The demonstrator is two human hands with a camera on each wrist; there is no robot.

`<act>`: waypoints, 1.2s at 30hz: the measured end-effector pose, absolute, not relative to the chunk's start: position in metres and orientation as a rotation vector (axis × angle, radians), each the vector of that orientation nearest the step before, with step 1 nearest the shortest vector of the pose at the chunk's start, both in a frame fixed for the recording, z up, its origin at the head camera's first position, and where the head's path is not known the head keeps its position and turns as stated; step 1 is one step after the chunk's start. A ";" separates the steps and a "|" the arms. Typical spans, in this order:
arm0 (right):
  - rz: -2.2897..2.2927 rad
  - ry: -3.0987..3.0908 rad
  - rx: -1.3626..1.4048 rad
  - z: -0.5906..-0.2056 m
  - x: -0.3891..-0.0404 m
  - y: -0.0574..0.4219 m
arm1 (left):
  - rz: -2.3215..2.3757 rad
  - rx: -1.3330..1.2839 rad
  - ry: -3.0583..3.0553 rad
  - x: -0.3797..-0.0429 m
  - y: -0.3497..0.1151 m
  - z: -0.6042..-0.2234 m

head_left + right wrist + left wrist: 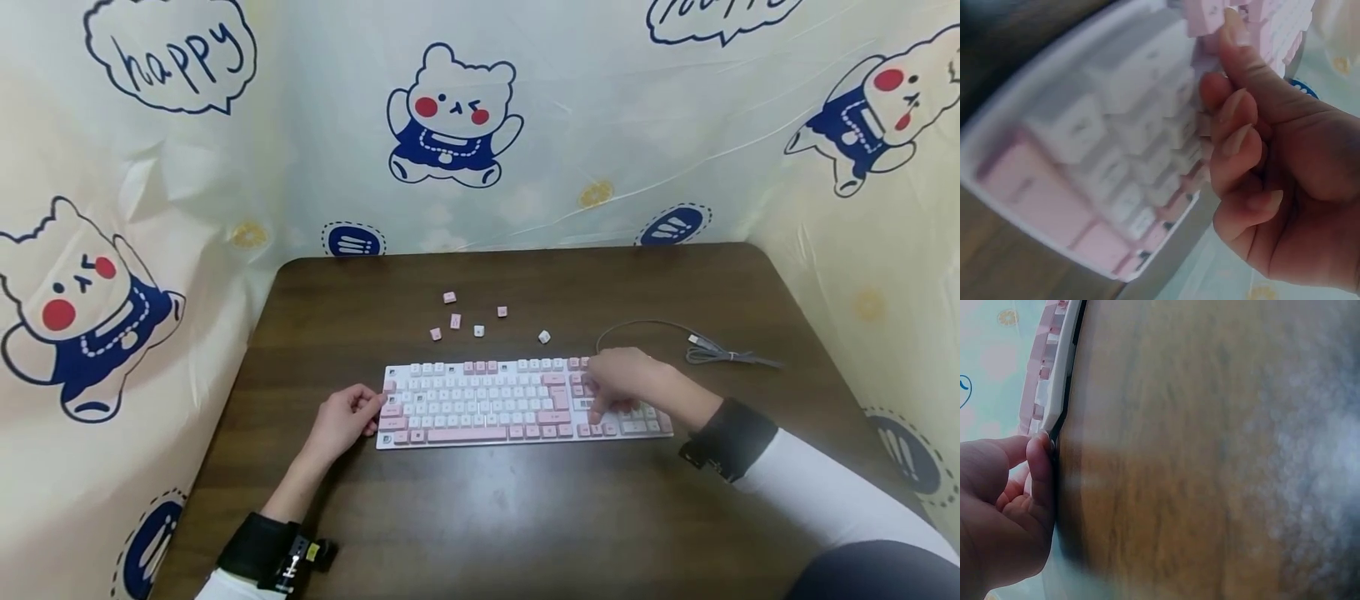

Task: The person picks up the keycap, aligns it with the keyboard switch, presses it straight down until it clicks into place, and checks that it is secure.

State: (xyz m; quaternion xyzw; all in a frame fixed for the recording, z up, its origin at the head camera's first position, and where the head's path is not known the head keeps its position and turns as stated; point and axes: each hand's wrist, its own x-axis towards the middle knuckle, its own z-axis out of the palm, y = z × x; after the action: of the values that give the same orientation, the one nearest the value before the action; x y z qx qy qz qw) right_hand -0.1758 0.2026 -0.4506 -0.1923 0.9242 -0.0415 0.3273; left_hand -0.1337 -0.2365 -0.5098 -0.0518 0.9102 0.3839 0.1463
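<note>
Nearest the head camera, off the keyboard's near right corner, is a dark rounded shape (877,575) that can't be made out; it overlaps your white right sleeve (847,496). Your keyboard (487,407), pink and white, lies flat on the brown table (480,525), between your hands. At the keyboard's left edge, by its near corner, your left hand (345,419) pinches the rim between thumb and fingertips. Over the right part of the keyboard, your right hand (626,379) has its thumb against a pink key (1202,17), the other fingers curled; you cannot tell from these views whether a cap is actually gripped.

Beyond the keyboard's far edge sit six loose keycaps (455,321), four pink and two white, well apart from your hands. Past its far right corner is a bundled grey cable (716,354).

You should find the keyboard stiff and fairly light, likely to slide if pushed sideways, so brace it by the frame at its short ends rather than by the keys. Its caps look like hard, smooth plastic, probably light and a bit slippery: take each by two opposite side walls, and pull or press straight, since a sideways twist could strain the stem beneath.
</note>
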 end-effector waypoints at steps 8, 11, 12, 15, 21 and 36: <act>-0.080 2.466 -0.568 -0.450 -0.162 0.214 | 1.168 -0.108 2.639 -0.132 -0.236 -0.513; -0.053 2.506 -0.603 -0.451 -0.159 0.216 | 1.167 -0.128 2.630 -0.132 -0.236 -0.513; -0.045 2.519 -0.612 -0.451 -0.158 0.216 | 1.162 -0.129 2.628 -0.131 -0.236 -0.513; -0.027 2.545 -0.653 -0.452 -0.155 0.216 | 1.153 -0.136 2.619 -0.130 -0.236 -0.513; -0.076 2.541 -0.676 -0.448 -0.153 0.218 | 1.159 -0.150 2.607 -0.129 -0.235 -0.513; -0.203 2.586 -0.811 -0.440 -0.162 0.219 | 1.141 -0.143 2.642 -0.131 -0.235 -0.512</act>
State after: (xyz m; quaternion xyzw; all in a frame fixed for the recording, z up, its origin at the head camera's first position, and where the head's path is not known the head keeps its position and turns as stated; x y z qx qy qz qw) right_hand -0.1617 0.2187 -0.4403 -0.2916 0.9303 -0.0731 0.2102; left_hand -0.1313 -0.2352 -0.5115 -0.0491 0.9091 0.3928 0.1298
